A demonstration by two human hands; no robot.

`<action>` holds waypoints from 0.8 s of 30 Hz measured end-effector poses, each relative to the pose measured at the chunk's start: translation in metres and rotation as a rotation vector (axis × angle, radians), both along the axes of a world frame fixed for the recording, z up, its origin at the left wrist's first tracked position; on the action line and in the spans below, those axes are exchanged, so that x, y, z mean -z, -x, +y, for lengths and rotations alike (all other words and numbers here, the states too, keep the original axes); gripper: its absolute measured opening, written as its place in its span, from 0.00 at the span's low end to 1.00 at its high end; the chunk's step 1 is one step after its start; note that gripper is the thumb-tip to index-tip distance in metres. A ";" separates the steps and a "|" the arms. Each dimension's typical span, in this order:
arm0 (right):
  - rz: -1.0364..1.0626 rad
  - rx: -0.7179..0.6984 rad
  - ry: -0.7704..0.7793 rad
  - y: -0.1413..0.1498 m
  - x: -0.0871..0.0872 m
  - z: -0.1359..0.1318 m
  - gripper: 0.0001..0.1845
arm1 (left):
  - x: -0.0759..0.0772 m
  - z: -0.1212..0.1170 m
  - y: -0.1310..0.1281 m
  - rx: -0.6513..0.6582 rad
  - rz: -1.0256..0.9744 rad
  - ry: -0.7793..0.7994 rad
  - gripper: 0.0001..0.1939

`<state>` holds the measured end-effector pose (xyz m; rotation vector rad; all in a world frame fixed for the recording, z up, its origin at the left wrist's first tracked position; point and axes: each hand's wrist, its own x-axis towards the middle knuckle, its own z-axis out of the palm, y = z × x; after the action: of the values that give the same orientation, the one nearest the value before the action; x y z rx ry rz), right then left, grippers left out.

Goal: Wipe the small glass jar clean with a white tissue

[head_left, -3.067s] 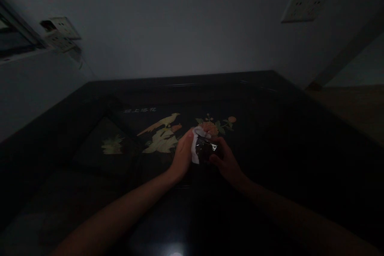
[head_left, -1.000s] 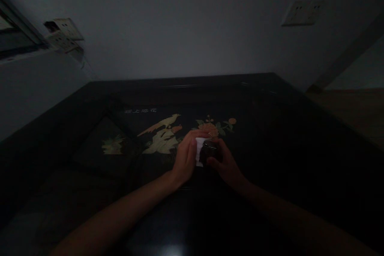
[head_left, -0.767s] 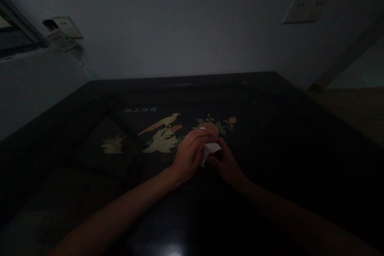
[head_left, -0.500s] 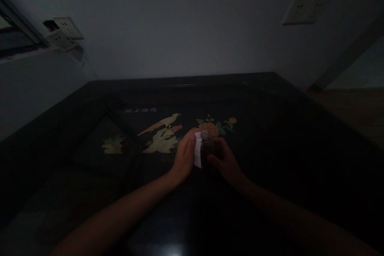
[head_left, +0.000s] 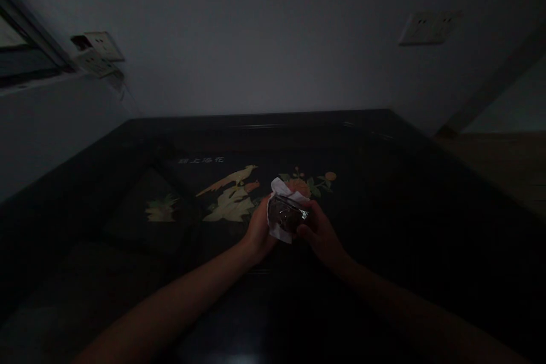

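Note:
The scene is very dim. Above a black table [head_left: 384,193] I hold a small dark shiny object [head_left: 286,214], perhaps a glass jar; I cannot make it out clearly. My right hand [head_left: 321,234] grips it from the right side. My left hand [head_left: 259,230] is closed on a white tissue [head_left: 277,231] that wraps round the object's left side and underside. Both hands meet just in front of the painted flowers on the tabletop.
The tabletop bears an inlaid picture of a bird [head_left: 230,177], orange flowers [head_left: 307,182] and a line of pale characters [head_left: 200,160]. Wall sockets sit at the upper left [head_left: 99,48] and upper right [head_left: 429,27]. A wooden floor [head_left: 507,162] shows at the right.
My left hand has slid the tissue from the top of the object down round its left side and underside. The dark object now shows more fully, and the view has tilted slightly.

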<state>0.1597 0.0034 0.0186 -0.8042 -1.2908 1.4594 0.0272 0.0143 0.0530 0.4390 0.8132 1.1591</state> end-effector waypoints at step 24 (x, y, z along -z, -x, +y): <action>-0.165 0.088 -0.019 -0.002 -0.006 -0.003 0.26 | -0.006 -0.010 0.010 -0.100 0.717 -0.677 0.21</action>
<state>0.1622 0.0002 0.0247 -0.9734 -1.3716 1.3315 0.0171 0.0045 0.0590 1.4447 1.0413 1.3747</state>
